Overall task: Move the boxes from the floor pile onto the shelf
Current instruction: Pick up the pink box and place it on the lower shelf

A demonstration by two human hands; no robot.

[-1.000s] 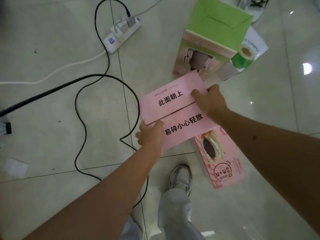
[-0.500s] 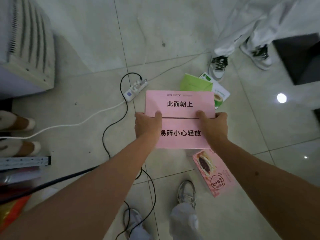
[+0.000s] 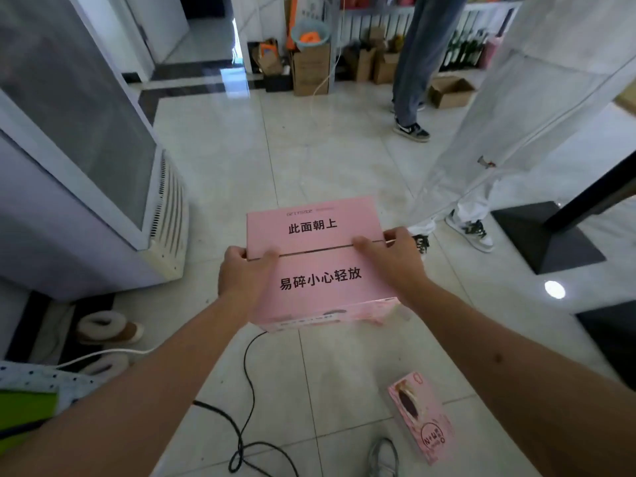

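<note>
I hold a pink box [image 3: 318, 256] with black Chinese lettering on its lid in front of me, well above the floor. My left hand [image 3: 242, 277] grips its left side with the thumb on the lid. My right hand [image 3: 392, 258] grips the right side, thumb also on top. A smaller pink box [image 3: 425, 416] with a cake picture lies flat on the floor tiles at the lower right. No shelf for the boxes can be picked out with certainty; racks at the far back wall are blurred.
A white cabinet [image 3: 86, 187] with a vent grille stands at the left. A black cable [image 3: 246, 407] loops on the floor below the box. One person in white trousers [image 3: 499, 139] stands close at the right, another in jeans [image 3: 411, 63] farther back. A black stand base [image 3: 547, 235] sits at right. Cardboard boxes [image 3: 311, 68] line the back wall.
The pink box has been lifted from the floor pile to chest height in both hands. The view has tilted up from the floor to the room; the green box is out of sight.
</note>
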